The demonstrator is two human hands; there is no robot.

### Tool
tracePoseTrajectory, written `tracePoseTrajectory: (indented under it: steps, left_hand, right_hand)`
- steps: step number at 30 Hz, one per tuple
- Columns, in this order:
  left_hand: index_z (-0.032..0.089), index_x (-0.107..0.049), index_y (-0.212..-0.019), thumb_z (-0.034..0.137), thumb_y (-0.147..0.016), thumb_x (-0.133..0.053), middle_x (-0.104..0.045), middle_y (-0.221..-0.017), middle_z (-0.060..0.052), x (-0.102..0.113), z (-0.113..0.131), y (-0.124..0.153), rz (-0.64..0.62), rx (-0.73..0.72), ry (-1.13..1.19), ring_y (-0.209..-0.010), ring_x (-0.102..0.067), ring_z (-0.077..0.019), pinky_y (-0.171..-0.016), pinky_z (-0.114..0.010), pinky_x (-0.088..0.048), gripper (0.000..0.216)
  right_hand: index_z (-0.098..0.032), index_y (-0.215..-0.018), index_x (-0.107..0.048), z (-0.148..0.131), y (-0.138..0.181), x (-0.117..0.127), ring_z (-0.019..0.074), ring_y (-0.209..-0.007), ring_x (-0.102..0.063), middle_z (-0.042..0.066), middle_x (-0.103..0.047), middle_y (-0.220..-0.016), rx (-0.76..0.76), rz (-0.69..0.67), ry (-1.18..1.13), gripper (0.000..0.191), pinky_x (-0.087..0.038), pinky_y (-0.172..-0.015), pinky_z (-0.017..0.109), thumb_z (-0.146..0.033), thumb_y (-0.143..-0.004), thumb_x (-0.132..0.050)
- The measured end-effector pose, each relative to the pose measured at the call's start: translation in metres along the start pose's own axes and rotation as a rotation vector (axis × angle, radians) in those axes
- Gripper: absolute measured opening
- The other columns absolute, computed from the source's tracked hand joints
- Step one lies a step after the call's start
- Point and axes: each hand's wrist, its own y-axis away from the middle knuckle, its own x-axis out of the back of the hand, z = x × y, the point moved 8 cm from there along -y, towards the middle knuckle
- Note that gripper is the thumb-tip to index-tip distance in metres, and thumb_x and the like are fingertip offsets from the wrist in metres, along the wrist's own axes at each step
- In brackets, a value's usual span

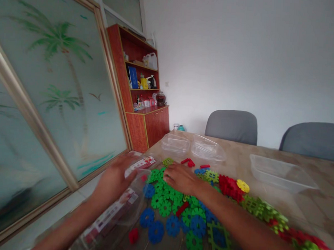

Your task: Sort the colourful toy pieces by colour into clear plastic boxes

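Observation:
My left hand (115, 180), smeared by motion, is at a clear plastic container (136, 209); its thumb and fingers appear to straddle the container's far rim. A red piece (144, 178) shows through the container's wall. My right hand (180, 178) lies palm down at the far edge of a pile of green flower-shaped plastic discs (165, 207), its fingers loosely apart and pointing left. The fingertips touch the green discs. Blue discs (156, 232), a red connector (182, 209) and a yellow-green square piece (219, 239) lie nearer me.
Two clear tubs (175, 144) stand at the table's far edge, and another tub (282, 174) stands to the right. Linked red pieces (231, 187) and yellow-green pieces (263, 210) stretch along the right. Grey chairs (231, 126) stand behind the table (238, 153). A red shelf cabinet (156, 124) is beyond.

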Motion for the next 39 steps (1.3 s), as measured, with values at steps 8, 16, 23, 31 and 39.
tracePoseTrajectory:
  steps: [8,16,23,31,39]
  left_hand:
    - [0.017,-0.054,-0.126,0.058,-0.073,-0.054,-0.058,-0.127,-0.015,-0.044,-0.087,-0.021,-0.24,0.261,0.035,-0.115,-0.054,-0.0349,-0.095,-0.041,-0.04,0.067]
    - [0.019,-0.069,-0.088,0.044,-0.072,-0.055,-0.068,-0.1,-0.008,-0.062,-0.087,-0.025,-0.312,0.195,0.24,-0.097,-0.06,-0.0292,-0.09,-0.033,-0.04,0.033]
    - [0.018,-0.061,-0.07,0.061,-0.071,-0.054,-0.062,-0.072,-0.003,-0.07,-0.097,-0.024,-0.386,0.2,0.493,-0.074,-0.058,-0.0229,-0.071,-0.028,-0.044,0.044]
    - [0.016,-0.059,-0.077,0.072,-0.061,-0.063,-0.063,-0.072,-0.004,-0.068,-0.122,-0.026,-0.391,0.369,0.72,-0.072,-0.058,-0.0217,-0.065,-0.03,-0.045,0.059]
    - [0.015,-0.059,-0.079,0.067,-0.058,-0.071,-0.068,-0.082,-0.007,-0.065,-0.128,-0.032,-0.407,0.455,0.798,-0.081,-0.062,-0.0232,-0.071,-0.028,-0.046,0.057]
  right_hand:
    - [-0.012,-0.122,-0.054,-0.009,-0.024,-0.037,0.0223,-0.112,-0.052,0.012,-0.061,-0.121,0.097,0.009,-0.067,0.035,-0.039,-0.095,0.034,-0.023,-0.088,-0.053]
    - [-0.015,-0.083,-0.064,0.012,-0.007,-0.033,0.0201,-0.083,-0.059,0.007,-0.065,-0.086,0.038,0.005,-0.024,0.021,-0.043,-0.078,0.033,-0.021,-0.091,-0.046]
    - [-0.016,-0.094,-0.064,-0.006,-0.018,-0.026,0.019,-0.093,-0.056,0.006,-0.066,-0.094,0.111,0.05,-0.069,0.017,-0.04,-0.088,0.031,-0.013,-0.088,-0.049]
    - [-0.018,-0.11,-0.062,-0.027,-0.032,-0.041,0.0189,-0.101,-0.054,0.006,-0.065,-0.106,0.177,0.053,-0.094,0.023,-0.037,-0.094,0.031,-0.023,-0.09,-0.051]
    - [-0.02,-0.104,-0.063,-0.031,-0.021,-0.039,0.0196,-0.096,-0.052,0.006,-0.061,-0.103,0.163,0.011,-0.047,0.02,-0.037,-0.092,0.033,-0.027,-0.091,-0.049]
